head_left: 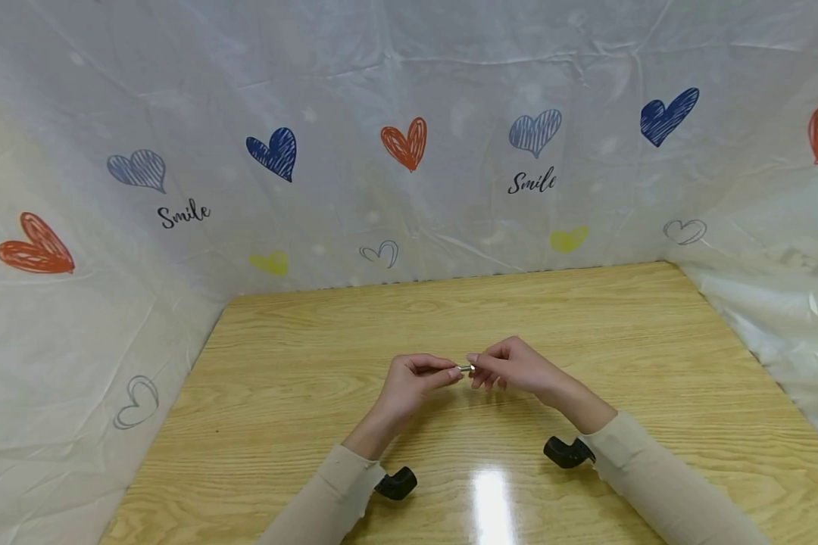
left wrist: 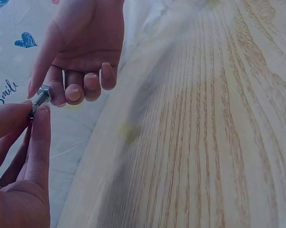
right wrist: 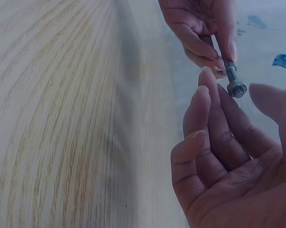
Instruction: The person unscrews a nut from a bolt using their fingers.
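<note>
A small silver bolt (head_left: 465,369) is held above the wooden table, between the two hands. My left hand (head_left: 407,387) pinches its head end between thumb and fingertips, partly covering it. At the other end sits a hex nut (right wrist: 236,89), with the bolt's tip showing through it; threads are visible between the nut and the left fingertips. My right hand (head_left: 519,369) is around the nut with thumb and index finger on either side. In the right wrist view a gap shows between that thumb (right wrist: 266,97) and the nut. Its other fingers are loosely bent.
Under both hands lies the wood-grain table (head_left: 313,341). A pale cloth (head_left: 450,212) printed with hearts and "Smile" hangs behind and at the sides. Dark wrist-camera mounts (head_left: 397,483) stick out by the beige sleeves (head_left: 654,477).
</note>
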Demonstrator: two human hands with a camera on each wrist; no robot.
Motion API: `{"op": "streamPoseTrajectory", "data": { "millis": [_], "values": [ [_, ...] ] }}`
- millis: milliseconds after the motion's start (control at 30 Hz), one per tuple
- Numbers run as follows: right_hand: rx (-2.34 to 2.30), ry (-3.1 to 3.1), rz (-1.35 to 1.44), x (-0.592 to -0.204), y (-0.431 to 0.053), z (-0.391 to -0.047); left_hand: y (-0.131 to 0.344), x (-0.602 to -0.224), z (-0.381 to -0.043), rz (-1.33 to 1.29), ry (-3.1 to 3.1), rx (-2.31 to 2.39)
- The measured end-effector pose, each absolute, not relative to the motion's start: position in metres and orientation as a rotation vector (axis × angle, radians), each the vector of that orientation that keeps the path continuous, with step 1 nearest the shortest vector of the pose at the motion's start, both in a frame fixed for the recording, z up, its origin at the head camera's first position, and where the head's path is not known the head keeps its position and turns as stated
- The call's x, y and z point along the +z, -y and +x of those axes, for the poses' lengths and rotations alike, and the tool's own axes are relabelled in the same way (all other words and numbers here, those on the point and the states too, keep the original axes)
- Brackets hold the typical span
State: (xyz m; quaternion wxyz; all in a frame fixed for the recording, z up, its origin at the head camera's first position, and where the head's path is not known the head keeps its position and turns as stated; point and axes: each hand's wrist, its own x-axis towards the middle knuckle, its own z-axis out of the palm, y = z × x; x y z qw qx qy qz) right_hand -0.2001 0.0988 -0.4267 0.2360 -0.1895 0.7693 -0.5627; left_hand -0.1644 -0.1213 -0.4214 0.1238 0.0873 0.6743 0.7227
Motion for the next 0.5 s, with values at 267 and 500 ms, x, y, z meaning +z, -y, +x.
{"op": "streamPoseTrajectory", "data": {
  "millis": [267, 500],
  "values": [
    [-1.581, -2.042, -0.571, -0.4250, -0.1004, -0.1992, 0.1217, -0.4226, -0.1641, 0.268, -1.949, 2.116],
    [-1.620, -2.018, -0.596, -0.4240, -0.1012, -0.1979, 0.1221, -0.4222, -0.1636, 0.252, -1.950, 2.110]
  ]
}}
